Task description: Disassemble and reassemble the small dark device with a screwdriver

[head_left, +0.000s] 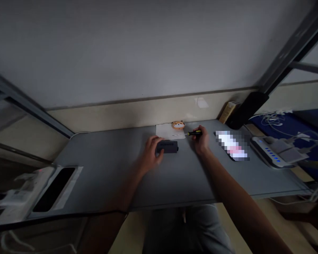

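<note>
A pale wall with a cream lower band (137,113) rises behind a wide, flat grey table (108,151). At the table's back right corner a tall, black, block-shaped object (247,111) leans to the right. Nearer, along the right edge, lies a white-and-grey power strip with blue sockets (271,155), with pale plugs on it. A flat, black, rounded slab (54,189) lies at the far left, and a phone with a bright screen (231,145) (its display blurred into blocks) lies between the right hand (202,141) and the power strip. A thin white sheet of paper (163,130) lies near the wall.

The left hand (151,151) is curled round the left end of a small, dark, slotted rectangular box (170,147), just in front of the paper. The right hand grips the handle of a black-and-yellow screwdriver (192,133), whose thin metal shaft points left over the paper. A little orange-and-white animal-faced object (178,125) sits at the paper's back edge.
</note>
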A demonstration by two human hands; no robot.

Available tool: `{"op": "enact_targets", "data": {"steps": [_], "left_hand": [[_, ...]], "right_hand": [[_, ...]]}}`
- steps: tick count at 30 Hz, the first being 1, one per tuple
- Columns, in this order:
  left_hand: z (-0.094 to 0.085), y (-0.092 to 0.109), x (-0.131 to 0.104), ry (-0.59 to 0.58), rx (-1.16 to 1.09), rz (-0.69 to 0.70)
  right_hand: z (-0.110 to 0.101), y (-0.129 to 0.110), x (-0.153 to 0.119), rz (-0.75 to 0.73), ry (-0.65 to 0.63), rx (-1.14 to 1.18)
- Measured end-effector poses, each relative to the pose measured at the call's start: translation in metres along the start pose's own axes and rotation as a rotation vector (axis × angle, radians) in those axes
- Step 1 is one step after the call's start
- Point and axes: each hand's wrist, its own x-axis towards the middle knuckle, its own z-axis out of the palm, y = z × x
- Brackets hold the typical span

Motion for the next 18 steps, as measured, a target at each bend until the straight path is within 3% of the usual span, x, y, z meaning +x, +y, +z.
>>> {"op": "enact_targets", "data": {"steps": [5, 9, 18], "left_hand": [[-0.005, -0.01, 0.003, -0.12, -0.324, -0.195], [0.001, -0.014, 0.006, -0.092, -0.47, -0.238], [0.008, -0.025, 0.01, -0.091, -0.511, -0.28]], "right_hand": [[0.002, 0.002, -0.007, -0.024, 0.006, -0.017], [-0.002, 0.0, -0.012, -0.06, -0.008, -0.018], [-0.023, -0.001, -0.039, -0.148, -0.031, -0.07]]}}
